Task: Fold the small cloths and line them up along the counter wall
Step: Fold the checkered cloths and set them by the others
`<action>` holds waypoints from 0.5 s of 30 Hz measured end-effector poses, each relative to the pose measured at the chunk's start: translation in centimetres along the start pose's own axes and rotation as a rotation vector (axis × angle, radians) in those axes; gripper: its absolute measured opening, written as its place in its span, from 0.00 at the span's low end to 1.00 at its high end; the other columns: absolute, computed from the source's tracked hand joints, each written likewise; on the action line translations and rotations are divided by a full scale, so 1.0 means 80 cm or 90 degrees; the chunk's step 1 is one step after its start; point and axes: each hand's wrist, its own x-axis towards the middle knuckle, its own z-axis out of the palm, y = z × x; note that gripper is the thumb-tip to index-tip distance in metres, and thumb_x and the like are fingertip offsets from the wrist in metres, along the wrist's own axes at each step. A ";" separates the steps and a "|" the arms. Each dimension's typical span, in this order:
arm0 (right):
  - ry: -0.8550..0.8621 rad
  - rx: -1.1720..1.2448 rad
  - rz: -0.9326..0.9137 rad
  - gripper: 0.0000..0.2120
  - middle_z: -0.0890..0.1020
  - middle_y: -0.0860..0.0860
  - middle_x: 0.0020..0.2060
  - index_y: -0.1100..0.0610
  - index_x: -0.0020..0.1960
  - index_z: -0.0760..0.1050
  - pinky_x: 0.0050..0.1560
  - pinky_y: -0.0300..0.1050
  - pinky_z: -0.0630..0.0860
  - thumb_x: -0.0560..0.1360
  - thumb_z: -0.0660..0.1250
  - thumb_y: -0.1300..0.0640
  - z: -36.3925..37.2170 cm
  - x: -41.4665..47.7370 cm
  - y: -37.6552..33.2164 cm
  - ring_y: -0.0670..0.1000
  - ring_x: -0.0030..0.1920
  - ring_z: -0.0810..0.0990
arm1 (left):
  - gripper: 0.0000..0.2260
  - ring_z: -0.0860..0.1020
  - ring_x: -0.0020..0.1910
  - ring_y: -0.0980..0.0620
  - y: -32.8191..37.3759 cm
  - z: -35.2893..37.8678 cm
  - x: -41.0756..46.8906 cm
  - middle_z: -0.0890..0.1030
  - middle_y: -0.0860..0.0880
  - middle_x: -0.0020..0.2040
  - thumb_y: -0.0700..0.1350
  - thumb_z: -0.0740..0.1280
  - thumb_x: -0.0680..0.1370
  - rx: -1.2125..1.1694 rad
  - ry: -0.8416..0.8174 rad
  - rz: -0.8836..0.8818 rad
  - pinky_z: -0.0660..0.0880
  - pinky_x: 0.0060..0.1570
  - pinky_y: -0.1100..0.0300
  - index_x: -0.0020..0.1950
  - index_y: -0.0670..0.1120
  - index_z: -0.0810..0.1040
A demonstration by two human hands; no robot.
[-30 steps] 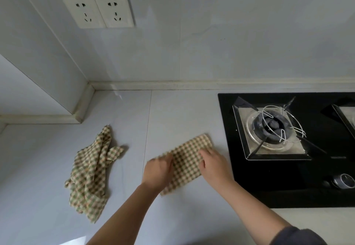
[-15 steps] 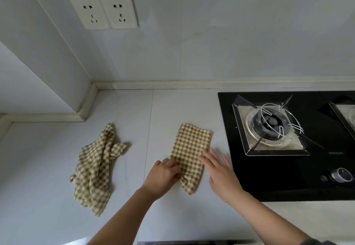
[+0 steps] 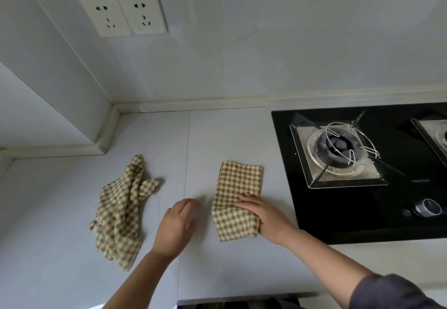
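Note:
A folded green-and-tan checked cloth [image 3: 235, 187] lies flat on the pale counter, just left of the stove. My right hand [image 3: 263, 216] rests on its lower right part with straight fingers pressing it down. My left hand [image 3: 177, 224] hovers to the left of that cloth, blurred, fingers relaxed, holding nothing. A second checked cloth [image 3: 121, 212] lies crumpled farther left on the counter, untouched.
A black gas stove [image 3: 314, 212] with a burner [image 3: 338, 146] and a knob [image 3: 428, 207] takes up the right side. The counter wall's skirting [image 3: 217, 104] runs along the back, with a stepped corner [image 3: 106, 136] at left. Two sockets [image 3: 123, 14] sit on the wall.
The folded cloth has been turned from a diagonal to lie nearly upright. My left hand let go of it and drew off to the left. My right hand moved onto the cloth.

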 end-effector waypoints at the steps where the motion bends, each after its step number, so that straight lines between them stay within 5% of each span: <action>1: -0.003 0.026 0.010 0.26 0.63 0.46 0.73 0.49 0.72 0.67 0.71 0.31 0.49 0.76 0.64 0.64 -0.002 0.001 -0.001 0.40 0.73 0.54 | 0.21 0.75 0.57 0.51 0.003 0.004 0.004 0.77 0.51 0.59 0.41 0.66 0.69 0.016 -0.008 0.001 0.74 0.51 0.57 0.62 0.50 0.72; 3: 0.001 0.074 0.023 0.26 0.66 0.46 0.71 0.50 0.70 0.69 0.70 0.29 0.51 0.75 0.65 0.66 -0.004 0.003 -0.003 0.39 0.71 0.57 | 0.26 0.72 0.63 0.50 0.016 0.012 0.017 0.75 0.48 0.65 0.42 0.70 0.69 0.035 -0.023 0.028 0.72 0.55 0.57 0.67 0.47 0.71; 6: 0.000 0.133 0.041 0.25 0.68 0.43 0.67 0.51 0.69 0.70 0.68 0.25 0.52 0.75 0.64 0.68 -0.008 0.005 -0.003 0.39 0.70 0.60 | 0.22 0.74 0.62 0.51 0.031 0.024 0.041 0.76 0.49 0.65 0.46 0.63 0.73 0.023 -0.040 0.076 0.72 0.57 0.58 0.67 0.48 0.70; 9: 0.018 0.214 0.066 0.23 0.71 0.43 0.66 0.52 0.68 0.72 0.69 0.30 0.59 0.76 0.63 0.67 -0.009 0.006 -0.003 0.40 0.68 0.67 | 0.20 0.81 0.45 0.48 0.033 0.033 0.054 0.83 0.49 0.52 0.40 0.63 0.71 -0.051 -0.069 0.041 0.75 0.45 0.61 0.62 0.50 0.71; 11: 0.036 0.289 0.085 0.21 0.76 0.44 0.62 0.52 0.65 0.74 0.65 0.31 0.66 0.76 0.63 0.68 -0.012 0.007 -0.005 0.40 0.64 0.73 | 0.15 0.80 0.39 0.47 0.030 0.032 0.060 0.83 0.48 0.45 0.45 0.60 0.74 -0.062 -0.064 0.021 0.75 0.40 0.60 0.59 0.48 0.75; 15: 0.171 0.337 0.229 0.15 0.81 0.48 0.49 0.56 0.57 0.79 0.49 0.32 0.73 0.75 0.63 0.68 -0.021 0.024 -0.015 0.47 0.53 0.79 | 0.23 0.78 0.34 0.44 0.034 0.019 0.077 0.81 0.44 0.37 0.57 0.52 0.75 -0.102 -0.070 -0.026 0.70 0.33 0.58 0.48 0.43 0.80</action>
